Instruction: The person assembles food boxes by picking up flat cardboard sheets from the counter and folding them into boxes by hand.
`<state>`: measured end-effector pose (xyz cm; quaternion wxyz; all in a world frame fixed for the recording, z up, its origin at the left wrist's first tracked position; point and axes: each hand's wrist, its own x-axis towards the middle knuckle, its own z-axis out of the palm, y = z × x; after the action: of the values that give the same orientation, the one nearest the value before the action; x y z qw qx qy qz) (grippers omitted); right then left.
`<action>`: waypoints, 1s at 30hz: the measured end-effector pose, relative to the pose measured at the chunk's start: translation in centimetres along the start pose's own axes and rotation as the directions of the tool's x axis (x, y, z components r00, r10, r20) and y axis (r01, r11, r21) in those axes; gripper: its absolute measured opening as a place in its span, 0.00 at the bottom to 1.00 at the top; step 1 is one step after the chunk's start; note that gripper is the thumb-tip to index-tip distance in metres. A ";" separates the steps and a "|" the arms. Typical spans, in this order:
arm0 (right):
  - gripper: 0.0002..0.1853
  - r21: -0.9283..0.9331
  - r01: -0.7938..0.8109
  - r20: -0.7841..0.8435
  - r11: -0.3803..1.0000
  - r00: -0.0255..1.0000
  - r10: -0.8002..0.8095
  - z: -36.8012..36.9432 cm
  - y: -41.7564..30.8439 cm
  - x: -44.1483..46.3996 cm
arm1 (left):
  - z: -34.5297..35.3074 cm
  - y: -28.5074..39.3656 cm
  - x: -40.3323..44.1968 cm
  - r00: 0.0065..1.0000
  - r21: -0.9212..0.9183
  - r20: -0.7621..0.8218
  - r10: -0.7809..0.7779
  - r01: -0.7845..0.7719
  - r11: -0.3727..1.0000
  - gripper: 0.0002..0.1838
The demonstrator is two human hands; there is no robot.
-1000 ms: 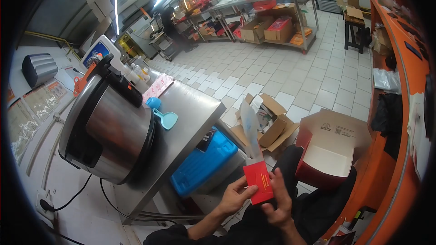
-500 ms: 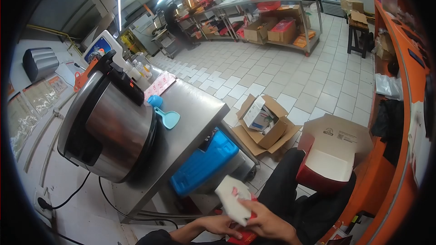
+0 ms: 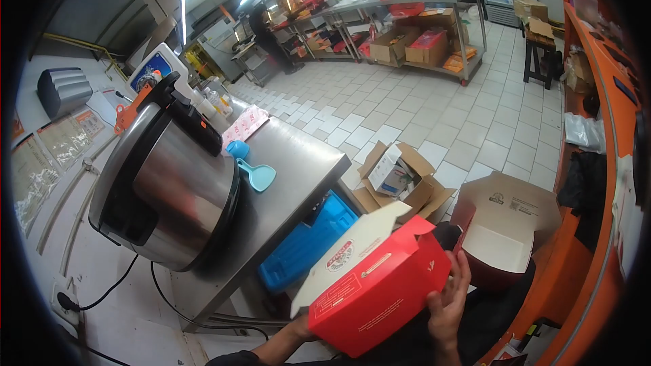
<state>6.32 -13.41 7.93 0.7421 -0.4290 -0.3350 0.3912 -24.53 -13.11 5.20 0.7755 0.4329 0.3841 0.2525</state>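
Observation:
A red cardboard food box [image 3: 380,291] is held tilted in front of me, its pale lid flap [image 3: 349,254] standing up and printed with a round logo. My left hand [image 3: 302,329] grips the box's lower left end, with its fingers mostly hidden behind the cardboard. At the right end, my right hand [image 3: 449,301] holds the side panel, thumb on the front face and fingers along the end. Another food box [image 3: 505,237] sits on my leg to the right, lid up and pale inside showing.
A large rice cooker [image 3: 180,183] and a light-blue scoop [image 3: 259,176] stand on the steel table [image 3: 298,152] at left. Below is a blue container [image 3: 305,240]. An opened brown carton [image 3: 424,193] lies on the floor. Orange shelving [image 3: 614,122] lines the right. A person [image 3: 268,37] stands far back.
The folded pale-and-red piece in my hands now appears as an opened-out red box with its flap raised. My right hand has moved right to the box's end.

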 end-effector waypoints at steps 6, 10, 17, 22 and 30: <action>0.74 0.633 0.016 0.083 0.774 0.993 -0.089 0.4 -1.9 1.3 | 5.9 3.3 3.2 0.939 0.272 -0.307 -0.158 0.246 0.930 0.24; 0.63 0.395 -0.144 0.258 0.907 0.965 0.040 0.8 -3.7 1.2 | 6.4 7.3 3.4 0.865 0.482 -0.423 -0.270 0.467 0.741 0.24; 0.21 -0.118 0.064 0.752 0.991 0.658 0.047 1.2 -2.4 1.2 | 7.6 11.5 3.1 0.588 0.920 0.351 0.729 -0.363 -0.149 0.36; 0.18 -0.157 0.378 0.675 0.912 0.716 -0.181 1.4 -2.8 0.6 | 7.5 13.3 3.0 0.981 0.974 0.097 0.170 -0.129 0.186 0.27; 0.19 -0.221 0.344 0.758 0.913 0.650 -0.062 3.0 -2.3 -1.6 | 7.4 13.8 3.4 0.767 0.900 0.091 -0.635 0.210 0.382 0.15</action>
<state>3.73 -14.41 10.97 0.4958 -0.3166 -0.7147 0.3784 -17.31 -7.29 18.33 0.5602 0.6806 0.3773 -0.2838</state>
